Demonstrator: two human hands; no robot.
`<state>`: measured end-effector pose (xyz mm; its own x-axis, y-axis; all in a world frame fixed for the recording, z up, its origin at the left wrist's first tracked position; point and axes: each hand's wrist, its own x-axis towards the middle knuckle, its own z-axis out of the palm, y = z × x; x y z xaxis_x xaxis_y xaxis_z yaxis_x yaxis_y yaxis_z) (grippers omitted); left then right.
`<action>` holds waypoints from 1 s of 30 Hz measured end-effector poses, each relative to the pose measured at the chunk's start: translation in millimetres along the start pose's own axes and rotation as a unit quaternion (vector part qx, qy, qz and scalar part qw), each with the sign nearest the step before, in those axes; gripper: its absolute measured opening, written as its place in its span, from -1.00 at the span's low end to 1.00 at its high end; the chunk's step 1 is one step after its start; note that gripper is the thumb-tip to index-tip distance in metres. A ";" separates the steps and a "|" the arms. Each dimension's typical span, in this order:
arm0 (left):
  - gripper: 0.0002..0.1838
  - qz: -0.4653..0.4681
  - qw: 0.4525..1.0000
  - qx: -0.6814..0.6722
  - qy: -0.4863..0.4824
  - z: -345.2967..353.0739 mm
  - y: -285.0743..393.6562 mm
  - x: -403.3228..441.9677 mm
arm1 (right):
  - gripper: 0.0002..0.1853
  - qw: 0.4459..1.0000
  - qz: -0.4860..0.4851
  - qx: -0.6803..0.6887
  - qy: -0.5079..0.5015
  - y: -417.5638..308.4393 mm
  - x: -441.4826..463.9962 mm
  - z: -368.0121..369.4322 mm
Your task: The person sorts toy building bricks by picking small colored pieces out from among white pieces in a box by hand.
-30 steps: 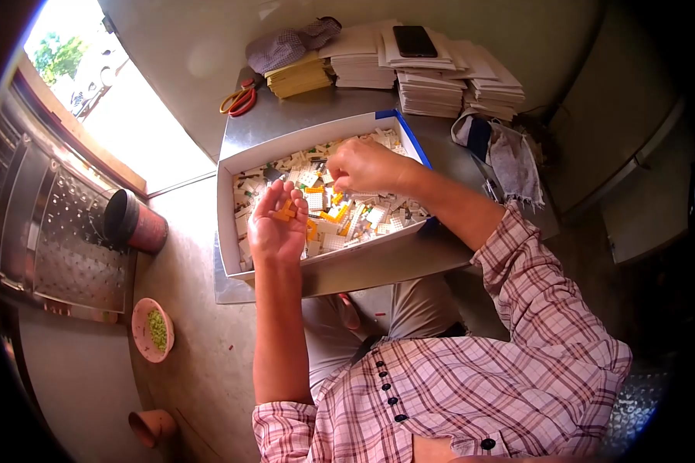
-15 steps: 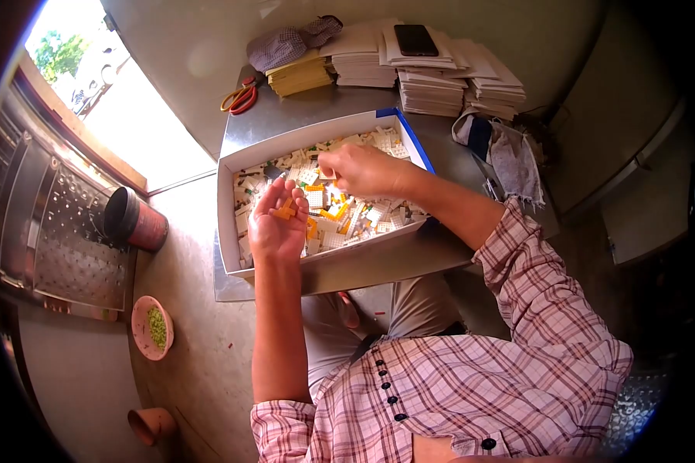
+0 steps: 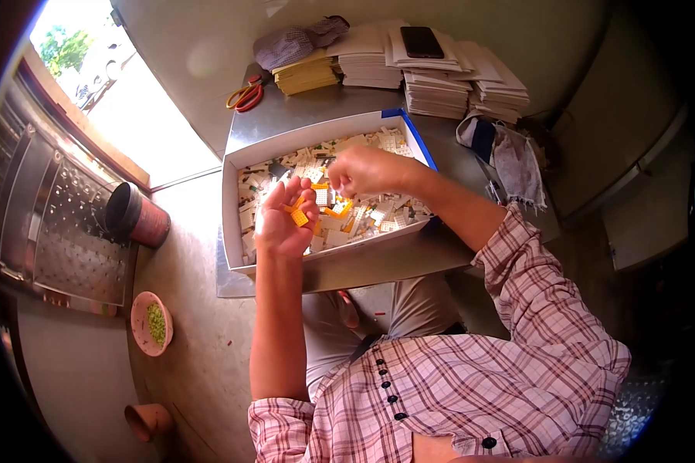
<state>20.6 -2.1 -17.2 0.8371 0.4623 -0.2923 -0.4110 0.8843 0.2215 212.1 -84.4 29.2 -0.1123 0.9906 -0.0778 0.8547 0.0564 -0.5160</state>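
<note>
My left hand [image 3: 276, 233] is cupped palm up over the near left part of a shallow white box [image 3: 230, 220]. Orange-yellow toy bricks [image 3: 299, 217] lie in its palm, under partly curled fingers. Across from it, my right hand [image 3: 372, 171] hovers above the box with its fingers bent and pressed together; whatever they may pinch is hidden. Beneath both hands, the box holds a mass of loose toy bricks [image 3: 333, 229], mostly white, with some orange, grey and green ones.
The box stands on a metal table [image 3: 347, 270]. Behind it are scissors [image 3: 247, 96], yellow envelopes [image 3: 306, 75], stacked white paper [image 3: 438, 92] and a phone [image 3: 422, 42]. A cloth [image 3: 517, 166] lies at right. On the floor sit a pink bowl [image 3: 140, 328] and a dark bucket [image 3: 137, 216].
My right hand has shifted slightly right, its fingers more curled. In my left palm the orange-yellow bricks sit differently, with a broader studded face showing.
</note>
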 end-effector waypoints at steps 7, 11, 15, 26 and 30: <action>-0.80 -0.024 0.996 -0.048 -0.072 -14.2 5.7 5.2 | -0.87 0.994 -0.032 -0.106 0.008 11.7 0.9 9.8; -0.77 -0.011 0.998 -0.041 -0.050 -21.2 6.6 9.2 | -0.88 0.996 0.000 -0.011 0.083 -3.6 -3.9 -4.4; -0.71 0.011 0.992 -0.056 0.113 16.6 -4.6 -3.9 | -0.88 0.957 -0.130 0.150 0.210 -21.0 1.3 -9.1; -0.80 0.007 0.975 -0.198 -0.100 -24.4 8.2 6.0 | -0.87 0.983 -0.117 0.140 0.000 -12.4 -7.8 -5.7; -0.79 0.049 0.984 -0.168 0.003 -3.2 6.9 -5.5 | -0.86 0.990 -0.127 0.053 -0.037 -7.7 -9.2 4.4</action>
<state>12.0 1.7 -17.1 0.7851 0.5468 -0.2909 -0.5878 0.8059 -0.0716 204.3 -94.5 30.1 -0.3576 0.9339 0.0058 0.7367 0.2859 -0.6128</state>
